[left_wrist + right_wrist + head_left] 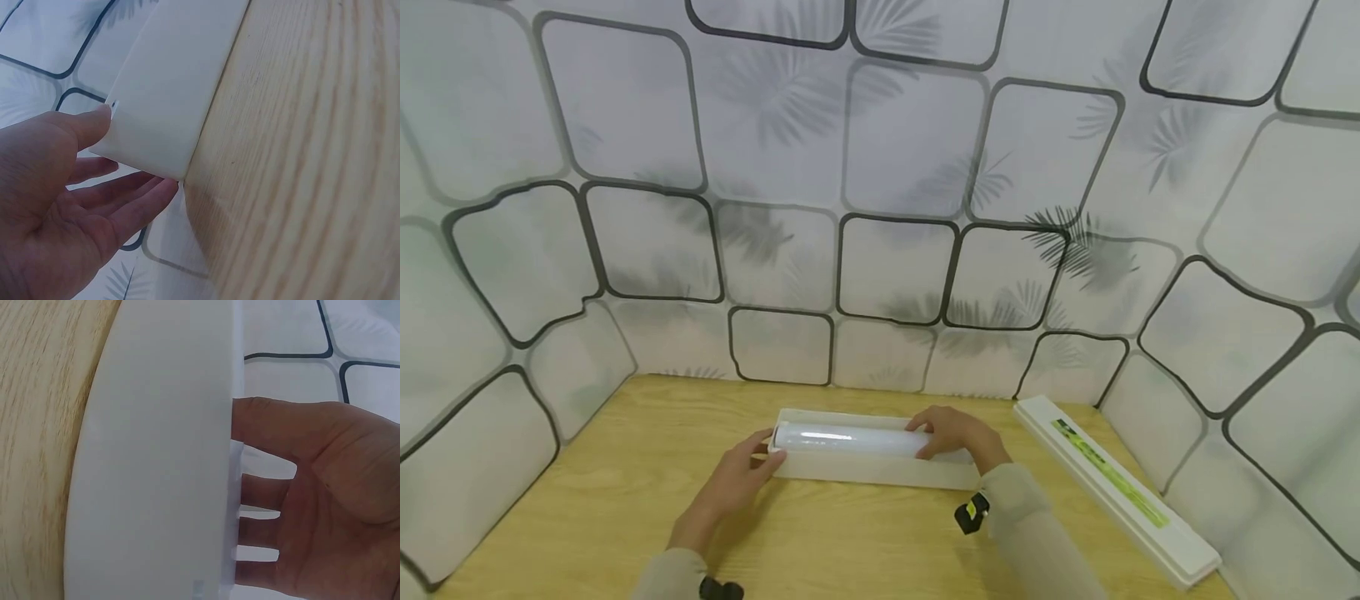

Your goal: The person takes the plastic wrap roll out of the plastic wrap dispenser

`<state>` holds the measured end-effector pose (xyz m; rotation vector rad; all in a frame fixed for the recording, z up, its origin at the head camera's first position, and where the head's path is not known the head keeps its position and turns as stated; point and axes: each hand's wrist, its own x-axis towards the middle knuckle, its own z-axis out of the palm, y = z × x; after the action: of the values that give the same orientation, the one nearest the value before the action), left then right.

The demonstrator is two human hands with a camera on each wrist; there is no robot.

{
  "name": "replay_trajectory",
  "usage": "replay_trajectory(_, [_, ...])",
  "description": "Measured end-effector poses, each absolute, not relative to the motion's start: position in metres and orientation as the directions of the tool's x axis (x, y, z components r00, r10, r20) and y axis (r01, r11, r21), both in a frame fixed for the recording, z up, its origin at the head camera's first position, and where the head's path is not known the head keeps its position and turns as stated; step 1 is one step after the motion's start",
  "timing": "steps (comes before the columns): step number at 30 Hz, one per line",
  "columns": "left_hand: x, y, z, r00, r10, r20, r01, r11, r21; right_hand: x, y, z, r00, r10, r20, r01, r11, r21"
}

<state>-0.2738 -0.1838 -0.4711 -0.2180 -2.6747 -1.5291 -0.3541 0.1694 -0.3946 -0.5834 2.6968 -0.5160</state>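
Two hands at one open tray (pixel 880 475) on the table (pixel 625 492): roll (pixel 850 439) being seated. Left hand (pixel 733 483) fingers spread at the tray's end; right hand (pixel 955 433) fingers curled over the roll. Next, likely: fit lid (pixel 1112 487).

A light wooden tabletop (pixel 625 500) with visible grain fills the lower part of the head view. Three upright panels enclose it at the back and both sides, covered in pale grey wallpaper (pixel 910 158) printed with rounded dark-outlined squares and faint palm-leaf shadows. The light is soft and even, with only slight shading in the corners.
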Motion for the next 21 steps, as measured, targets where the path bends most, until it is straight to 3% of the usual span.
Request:
replay_trajectory(12, [-0.2769,-0.1839,-0.4705,-0.988,0.09,0.126,0.154,0.498,0.853,-0.3637,0.1664,-0.4014,-0.844,-0.461,-0.275,-0.342,0.856,-0.387])
replay_trajectory(21, [-0.2758,-0.1852,-0.4721,-0.988,0.093,0.127,0.156,0.482,0.862,-0.3599,0.1656,-0.4011,-0.821,-0.492,-0.29,-0.329,0.822,-0.465])
